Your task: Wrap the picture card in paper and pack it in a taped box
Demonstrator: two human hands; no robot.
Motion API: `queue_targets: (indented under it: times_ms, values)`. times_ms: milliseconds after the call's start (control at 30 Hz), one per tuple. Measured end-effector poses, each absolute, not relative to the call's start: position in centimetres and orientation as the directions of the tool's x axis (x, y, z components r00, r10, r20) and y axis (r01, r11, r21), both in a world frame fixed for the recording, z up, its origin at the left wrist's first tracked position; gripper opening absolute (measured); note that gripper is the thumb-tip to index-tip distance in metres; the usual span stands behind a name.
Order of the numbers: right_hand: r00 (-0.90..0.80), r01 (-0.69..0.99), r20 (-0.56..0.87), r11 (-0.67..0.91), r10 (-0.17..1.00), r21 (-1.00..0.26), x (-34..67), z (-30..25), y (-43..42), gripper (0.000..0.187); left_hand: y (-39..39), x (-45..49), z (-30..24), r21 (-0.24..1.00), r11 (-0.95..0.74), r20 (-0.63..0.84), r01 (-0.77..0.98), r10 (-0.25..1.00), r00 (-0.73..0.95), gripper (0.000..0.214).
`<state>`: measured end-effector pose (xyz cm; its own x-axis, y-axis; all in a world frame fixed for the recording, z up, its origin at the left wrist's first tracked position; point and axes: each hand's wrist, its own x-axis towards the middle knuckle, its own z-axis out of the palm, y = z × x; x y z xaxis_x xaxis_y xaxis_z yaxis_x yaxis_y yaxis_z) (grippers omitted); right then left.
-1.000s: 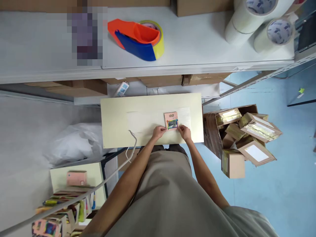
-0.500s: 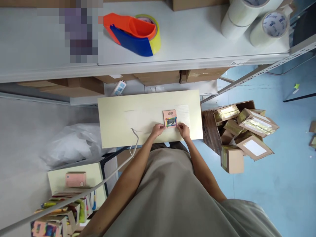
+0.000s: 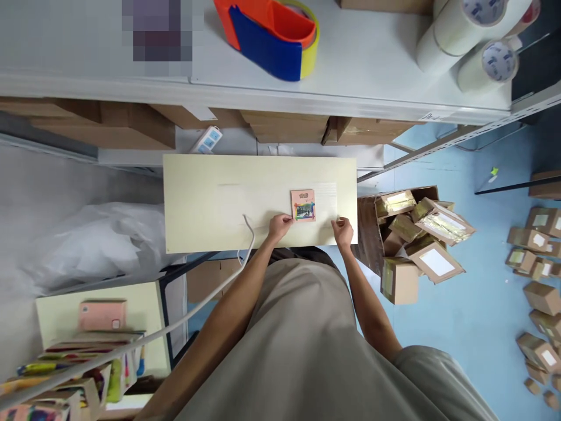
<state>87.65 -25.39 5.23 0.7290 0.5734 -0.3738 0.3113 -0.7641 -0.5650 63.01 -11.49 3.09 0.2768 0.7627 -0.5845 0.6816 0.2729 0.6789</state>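
A flat pink square item (image 3: 302, 205), with a rainbow-edged picture on its front, lies on the cream tabletop (image 3: 197, 199); whether it is a book or a thin box I cannot tell. My left hand (image 3: 280, 227) pinches its lower left corner between thumb and fingers. Off to the right, apart from the pink item, my right hand (image 3: 343, 231) rests at the front edge of the tabletop with its fingers pinched together. Anything between those fingers is too small to make out. A clear film-like sheet (image 3: 325, 199) appears to lie right of the pink item.
An orange and blue tape dispenser (image 3: 272, 44) and tape rolls (image 3: 486, 67) sit on the shelf above. Parcels fill a large carton (image 3: 368, 234) at right. A pale cable (image 3: 219, 286) crosses at left, above books (image 3: 87, 368) and a pink box (image 3: 102, 316).
My right hand has let go of the pink item's lower right corner and moved right. My left hand stays at the lower left corner. The camera view has shifted slightly.
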Motion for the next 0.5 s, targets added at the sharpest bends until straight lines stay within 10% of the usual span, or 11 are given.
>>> queue_targets:
  times_ms: [167,500]
  values:
    - [0.710,0.294,-0.450,-0.808,0.542,-0.510,87.4,5.6,-23.8,0.029,-12.3,63.4,3.0,0.713,0.294,-0.537,0.637,0.813,0.226,0.008]
    - [0.291,0.704,-0.179,-0.337,0.940,-0.625,82.9,9.0,-22.0,0.015,-13.1,64.5,2.7,0.755,0.403,-0.547,0.517,0.822,0.158,0.025]
